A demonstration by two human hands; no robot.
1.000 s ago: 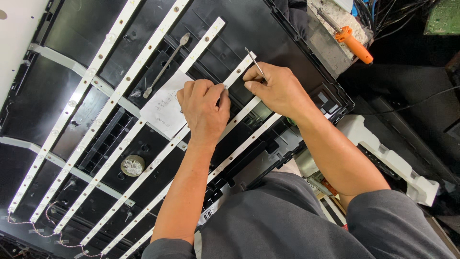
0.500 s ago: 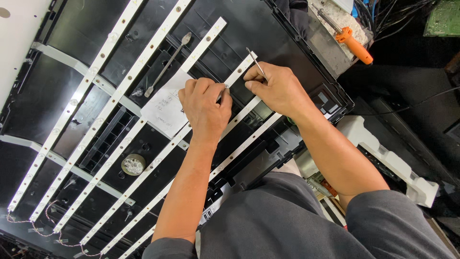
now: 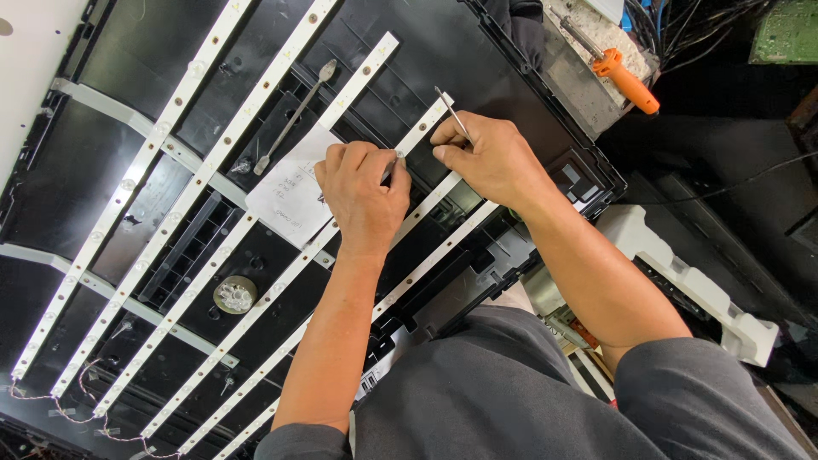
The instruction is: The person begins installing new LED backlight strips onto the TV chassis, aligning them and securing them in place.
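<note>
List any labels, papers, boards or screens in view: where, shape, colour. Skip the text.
White paper note: lying on the black back panel, beside the left hand; roughly square, dark handwriting.
Green circuit board: top right corner, cut off by the frame edge.
No lit screen shows.

Pretty even overhead light is being thrown on everything; white LED strips (image 3: 213,170) are being slightly blown out, black panel (image 3: 477,51) is being dulled by glare, right corner is being lost in shadow.
</note>
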